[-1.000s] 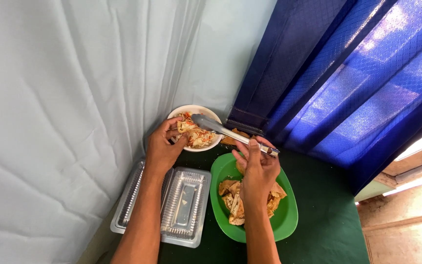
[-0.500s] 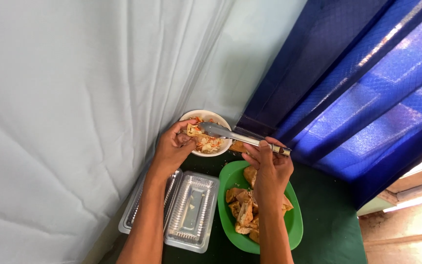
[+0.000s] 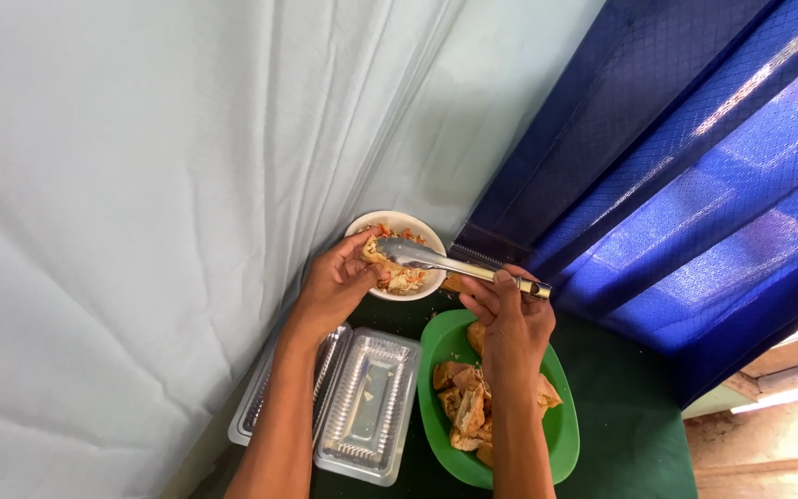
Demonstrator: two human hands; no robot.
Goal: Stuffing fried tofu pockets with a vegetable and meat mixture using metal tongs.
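The right hand (image 3: 510, 319) is closed around the rear end of metal tongs (image 3: 445, 261), whose tips reach ahead and left of it into a white bowl (image 3: 422, 231) of chopped filling. The left hand (image 3: 339, 282) curls over the bowl's near rim, fingers pinching a soft fried piece (image 3: 376, 254) that looks greasy, limp and easily torn; best supported underneath. Just below the right hand sits a green plate (image 3: 561, 430) of fried pieces; below the left hand, an open clear plastic container (image 3: 367, 407).
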